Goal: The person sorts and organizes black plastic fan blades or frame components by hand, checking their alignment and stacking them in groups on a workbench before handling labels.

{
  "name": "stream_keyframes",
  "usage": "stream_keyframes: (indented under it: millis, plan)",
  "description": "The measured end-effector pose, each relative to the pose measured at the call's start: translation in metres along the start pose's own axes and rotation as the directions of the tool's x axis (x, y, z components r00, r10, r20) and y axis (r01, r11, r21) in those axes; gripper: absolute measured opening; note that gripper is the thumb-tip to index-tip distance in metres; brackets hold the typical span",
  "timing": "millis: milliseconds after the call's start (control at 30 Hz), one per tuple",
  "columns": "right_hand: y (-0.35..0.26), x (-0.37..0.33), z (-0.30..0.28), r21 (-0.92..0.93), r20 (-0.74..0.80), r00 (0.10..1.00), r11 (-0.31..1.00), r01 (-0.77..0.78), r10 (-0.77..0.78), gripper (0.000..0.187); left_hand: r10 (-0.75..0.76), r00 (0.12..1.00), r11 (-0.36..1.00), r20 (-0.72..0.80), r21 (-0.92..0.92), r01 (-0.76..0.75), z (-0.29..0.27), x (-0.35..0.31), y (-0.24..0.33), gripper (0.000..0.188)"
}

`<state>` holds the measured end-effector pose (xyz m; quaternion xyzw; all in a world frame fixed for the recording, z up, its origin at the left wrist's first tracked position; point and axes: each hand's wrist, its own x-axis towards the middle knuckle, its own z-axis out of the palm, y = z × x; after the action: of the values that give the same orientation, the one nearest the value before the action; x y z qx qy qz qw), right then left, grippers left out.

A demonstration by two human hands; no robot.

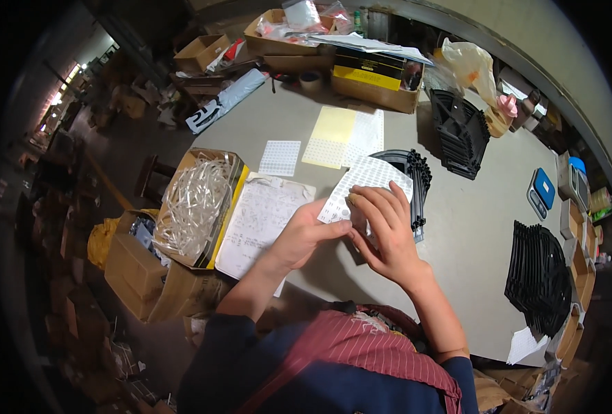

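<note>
My left hand [306, 233] grips the lower left corner of a white sheet of round stickers [368, 178], with its thumb lying on top. Several stickers near that corner seem to be gone from the backing. My right hand [387, 224] is over the sheet's right part, fingers bent and apart, the index fingertip on the printed face. Its thumb tip comes close to my left thumb. I see nothing clearly held in the right hand. Behind the sheet, partly covered by it, lies a stack of black curved plastic parts [418, 181].
Left of my arms stand a box of clear strips [197, 207] and an open handwritten notebook [261, 214]. More sticker sheets [279, 158] lie farther back. Black part stacks [459, 131] [539, 276] and a blue scale [542, 192] sit to the right. Cartons [375, 90] line the back.
</note>
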<state>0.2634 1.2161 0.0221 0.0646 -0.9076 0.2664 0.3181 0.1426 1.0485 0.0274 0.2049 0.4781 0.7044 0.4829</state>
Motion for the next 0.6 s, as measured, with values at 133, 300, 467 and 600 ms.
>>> stream_keyframes:
  millis: [133, 300, 467, 600]
  plan:
    - [-0.001, -0.007, -0.008, -0.001, -0.030, 1.000, 1.000, -0.005, 0.005, 0.051, -0.010, 0.998, 1.000, 0.069, 0.026, 0.008, 0.010, -0.005, 0.005, 0.049]
    - [-0.001, -0.015, -0.009, -0.012, -0.066, 0.998, 1.000, -0.005, 0.004, 0.051, -0.019, 0.998, 0.984, 0.067, -0.177, 0.030, 0.009, -0.004, -0.001, 0.044]
    - [-0.004, -0.017, -0.010, 0.036, -0.059, 0.998, 0.999, 0.013, -0.011, 0.053, 0.060, 0.998, 0.998, -0.013, 0.031, -0.060, 0.009, -0.009, -0.015, 0.042]
    - [-0.005, -0.020, -0.009, 0.092, -0.049, 0.999, 0.996, -0.017, 0.022, 0.057, 0.117, 0.993, 0.984, 0.006, 0.137, -0.116, 0.017, -0.018, -0.012, 0.035]
